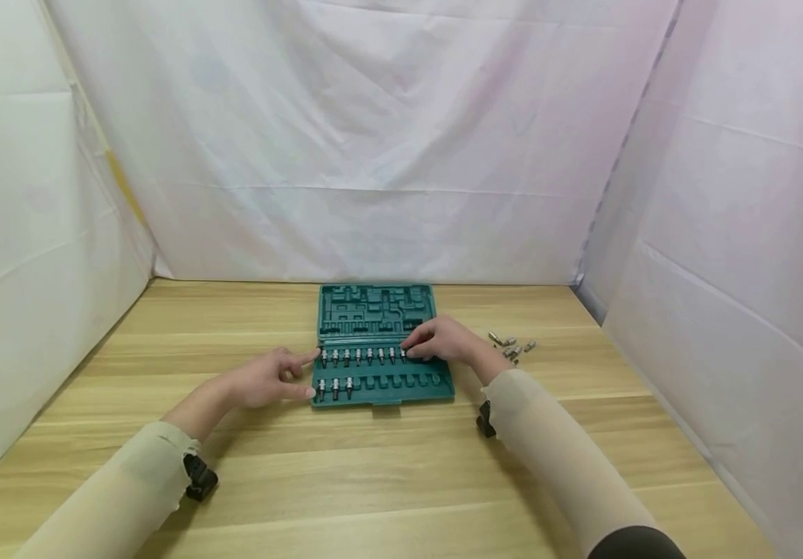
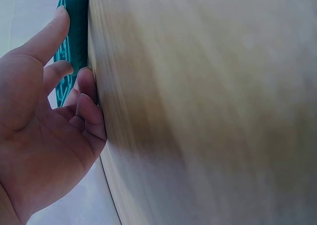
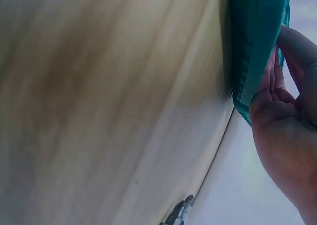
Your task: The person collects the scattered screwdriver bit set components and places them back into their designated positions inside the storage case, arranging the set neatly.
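An opened green socket case [image 1: 387, 400] lies on the wooden table. Bit sockets [image 1: 347, 356] with silver bodies and dark tips stand along its upper row, and three more bit sockets [image 1: 335, 388] fill the left of the lower row. My right hand [image 1: 446, 343] pinches a bit socket [image 1: 404, 353] at the right end of the upper row; in the right wrist view the case wall [image 3: 257, 46] hides it. At the case's left edge, my left hand [image 1: 265, 379] touches with index finger and thumb spread apart. The left wrist view shows the thumb [image 2: 47, 36] straight against the case side.
Several loose bit sockets [image 1: 511, 352] lie on the table right of the case, beyond the right forearm. The case's lid [image 1: 377, 310], with moulded recesses, lies folded back behind the base. White sheets [image 1: 373, 155] enclose the table at the back and both sides.
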Demonstrator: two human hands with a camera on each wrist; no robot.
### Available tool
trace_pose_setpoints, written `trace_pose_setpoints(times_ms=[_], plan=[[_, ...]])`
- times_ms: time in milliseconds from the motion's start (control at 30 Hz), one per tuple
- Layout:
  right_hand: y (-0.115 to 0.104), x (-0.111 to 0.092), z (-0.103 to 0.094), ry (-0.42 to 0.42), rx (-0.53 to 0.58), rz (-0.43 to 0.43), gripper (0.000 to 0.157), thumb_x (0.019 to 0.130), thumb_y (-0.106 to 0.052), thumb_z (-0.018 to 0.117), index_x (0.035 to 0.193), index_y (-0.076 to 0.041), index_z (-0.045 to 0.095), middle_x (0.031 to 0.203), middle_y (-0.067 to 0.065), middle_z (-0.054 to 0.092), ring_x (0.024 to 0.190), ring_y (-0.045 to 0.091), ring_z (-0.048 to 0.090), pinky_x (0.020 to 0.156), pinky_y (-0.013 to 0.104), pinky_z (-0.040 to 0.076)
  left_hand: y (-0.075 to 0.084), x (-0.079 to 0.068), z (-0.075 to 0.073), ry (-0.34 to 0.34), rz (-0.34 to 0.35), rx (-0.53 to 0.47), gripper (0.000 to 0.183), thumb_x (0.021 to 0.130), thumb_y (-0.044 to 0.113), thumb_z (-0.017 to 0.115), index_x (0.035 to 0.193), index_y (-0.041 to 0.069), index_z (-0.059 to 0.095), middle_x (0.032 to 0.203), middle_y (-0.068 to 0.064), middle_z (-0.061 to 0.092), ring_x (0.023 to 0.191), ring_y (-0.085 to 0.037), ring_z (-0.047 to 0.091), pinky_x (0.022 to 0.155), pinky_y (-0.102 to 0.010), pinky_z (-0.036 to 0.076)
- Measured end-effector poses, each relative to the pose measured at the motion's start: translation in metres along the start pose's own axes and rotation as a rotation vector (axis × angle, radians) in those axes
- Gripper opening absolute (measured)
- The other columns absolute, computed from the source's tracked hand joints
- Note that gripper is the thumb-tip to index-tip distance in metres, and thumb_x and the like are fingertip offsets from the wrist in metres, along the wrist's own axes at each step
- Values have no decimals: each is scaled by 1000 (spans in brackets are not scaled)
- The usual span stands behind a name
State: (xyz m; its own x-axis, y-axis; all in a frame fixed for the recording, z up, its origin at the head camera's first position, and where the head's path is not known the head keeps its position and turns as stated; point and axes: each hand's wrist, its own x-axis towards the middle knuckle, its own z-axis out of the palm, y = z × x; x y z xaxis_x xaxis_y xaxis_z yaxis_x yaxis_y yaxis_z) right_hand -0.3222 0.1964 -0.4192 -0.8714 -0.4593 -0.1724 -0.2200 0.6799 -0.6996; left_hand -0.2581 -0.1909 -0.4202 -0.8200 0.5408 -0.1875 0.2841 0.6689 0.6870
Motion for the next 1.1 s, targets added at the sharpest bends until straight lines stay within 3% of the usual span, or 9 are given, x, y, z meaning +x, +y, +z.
trace_pose_setpoints(times_ms=[500, 1100], plan=[[-12, -1, 8, 34, 3, 27, 10, 103, -24, 80, 110, -17, 82, 116, 1, 79, 95, 15, 71, 85, 34, 63, 0, -1, 1, -1, 13, 1, 86, 101, 41, 80, 171, 14, 38, 130, -19, 58, 118, -30, 61, 100, -48, 56], [-13, 1, 9, 40, 38, 63, 10, 103, -24, 81, 111, -18, 82, 116, 1, 79, 98, 17, 70, 86, 37, 62, 1, -2, 0, 0, 7, 20, 87, 101, 44, 79, 171, 15, 37, 130, -18, 58, 120, -31, 63, 104, -50, 55]])
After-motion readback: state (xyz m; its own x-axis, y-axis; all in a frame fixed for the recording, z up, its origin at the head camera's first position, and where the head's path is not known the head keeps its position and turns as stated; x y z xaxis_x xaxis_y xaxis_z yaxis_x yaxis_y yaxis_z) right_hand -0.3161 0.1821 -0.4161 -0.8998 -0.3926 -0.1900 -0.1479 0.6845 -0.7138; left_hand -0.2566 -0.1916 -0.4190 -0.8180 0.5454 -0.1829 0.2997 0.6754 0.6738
